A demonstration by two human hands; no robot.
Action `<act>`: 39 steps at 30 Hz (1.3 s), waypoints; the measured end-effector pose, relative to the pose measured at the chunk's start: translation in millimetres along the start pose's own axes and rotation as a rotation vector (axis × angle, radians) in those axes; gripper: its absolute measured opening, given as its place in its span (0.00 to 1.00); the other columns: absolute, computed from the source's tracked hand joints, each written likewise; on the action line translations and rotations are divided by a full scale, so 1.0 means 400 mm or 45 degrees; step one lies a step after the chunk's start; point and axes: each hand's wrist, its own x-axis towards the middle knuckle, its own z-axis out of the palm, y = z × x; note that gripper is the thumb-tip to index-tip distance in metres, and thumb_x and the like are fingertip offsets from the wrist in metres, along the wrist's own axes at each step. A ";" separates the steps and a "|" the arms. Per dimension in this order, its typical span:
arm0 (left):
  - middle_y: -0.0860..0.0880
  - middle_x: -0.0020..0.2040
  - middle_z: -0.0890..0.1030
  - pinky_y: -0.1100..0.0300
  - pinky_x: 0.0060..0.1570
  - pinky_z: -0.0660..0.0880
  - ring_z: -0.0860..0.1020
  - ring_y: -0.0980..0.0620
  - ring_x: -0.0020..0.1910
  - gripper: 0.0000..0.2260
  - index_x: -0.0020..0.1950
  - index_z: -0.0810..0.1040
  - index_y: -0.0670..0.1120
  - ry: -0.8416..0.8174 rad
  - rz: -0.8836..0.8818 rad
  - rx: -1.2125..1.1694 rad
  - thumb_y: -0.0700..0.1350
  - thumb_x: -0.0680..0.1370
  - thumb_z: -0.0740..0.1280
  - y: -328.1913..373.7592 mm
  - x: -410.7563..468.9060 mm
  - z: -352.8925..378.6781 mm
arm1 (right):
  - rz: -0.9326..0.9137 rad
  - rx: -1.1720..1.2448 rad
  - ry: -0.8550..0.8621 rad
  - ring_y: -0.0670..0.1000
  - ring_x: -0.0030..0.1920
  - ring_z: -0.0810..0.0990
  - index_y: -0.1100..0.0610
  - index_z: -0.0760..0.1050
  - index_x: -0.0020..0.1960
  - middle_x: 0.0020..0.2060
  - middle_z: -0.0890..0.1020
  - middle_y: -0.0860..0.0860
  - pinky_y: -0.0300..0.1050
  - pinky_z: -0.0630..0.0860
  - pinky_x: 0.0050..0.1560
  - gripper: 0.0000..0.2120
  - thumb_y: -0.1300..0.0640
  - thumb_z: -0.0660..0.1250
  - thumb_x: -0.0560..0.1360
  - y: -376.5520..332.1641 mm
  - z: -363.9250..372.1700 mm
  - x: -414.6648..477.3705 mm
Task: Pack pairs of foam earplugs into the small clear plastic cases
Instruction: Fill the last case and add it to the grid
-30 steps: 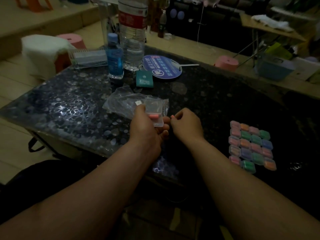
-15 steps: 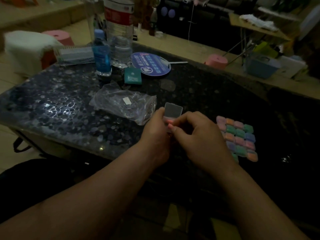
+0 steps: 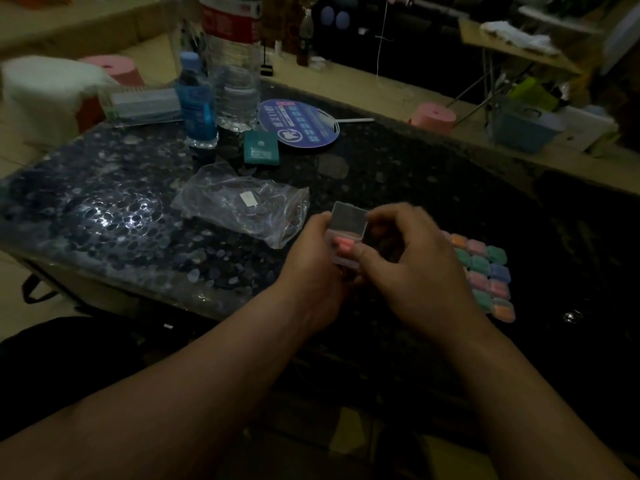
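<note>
The small clear plastic case (image 3: pixel 347 237) sits up off the desk (image 3: pixel 415 174), held between my two hands over the middle of the near edge. I have it there, not flat on the desk, so that I can see into the base and work the lid with either hand. The lid (image 3: pixel 349 218) stands up, hinged at the far side and open toward me. A pink foam earplug (image 3: pixel 342 243) lies in the base. Whether a second one is in beside it, I cannot tell in this dim light.

My left hand (image 3: pixel 311 268) grips the case from its left side, fingers curled under and behind it to steady it. My right hand (image 3: pixel 412 268) comes in from the right, fingers (image 3: pixel 388 223) curled by the lid's right edge and the thumb tip at the open front, just beside the earplug. I judge that I am seating the plug and am about to close the lid.

The filled cases (image 3: pixel 485 271) lie in a tidy block toward the near right of the desk, close enough for the right hand to add this one. The clear plastic bag (image 3: pixel 242 206) lies mid-desk, just left of my hands. The blue bottle (image 3: pixel 195 105), the big water bottle (image 3: pixel 235 64), the round fan (image 3: pixel 298 123) and a teal packet (image 3: pixel 260 147) stand back toward the far edge.
</note>
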 end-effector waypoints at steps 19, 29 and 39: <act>0.40 0.61 0.84 0.50 0.61 0.76 0.83 0.46 0.59 0.25 0.70 0.78 0.40 -0.323 -0.164 0.019 0.55 0.85 0.53 -0.002 -0.009 0.029 | -0.379 -0.360 0.037 0.49 0.54 0.78 0.50 0.81 0.62 0.54 0.82 0.45 0.55 0.76 0.54 0.11 0.50 0.71 0.80 0.055 -0.013 -0.018; 0.38 0.58 0.82 0.49 0.55 0.82 0.83 0.44 0.56 0.24 0.68 0.78 0.36 -0.202 -0.158 0.074 0.52 0.85 0.55 -0.023 -0.003 0.034 | -0.423 -0.392 0.061 0.49 0.53 0.81 0.49 0.83 0.62 0.54 0.84 0.45 0.55 0.75 0.54 0.10 0.49 0.70 0.82 0.082 -0.009 -0.028; 0.39 0.50 0.86 0.52 0.48 0.81 0.86 0.46 0.46 0.25 0.60 0.81 0.37 -0.089 -0.227 0.103 0.52 0.87 0.51 -0.041 0.008 0.035 | -0.430 -0.413 0.052 0.52 0.49 0.81 0.52 0.83 0.60 0.50 0.85 0.49 0.55 0.75 0.51 0.13 0.47 0.64 0.84 0.105 0.018 -0.038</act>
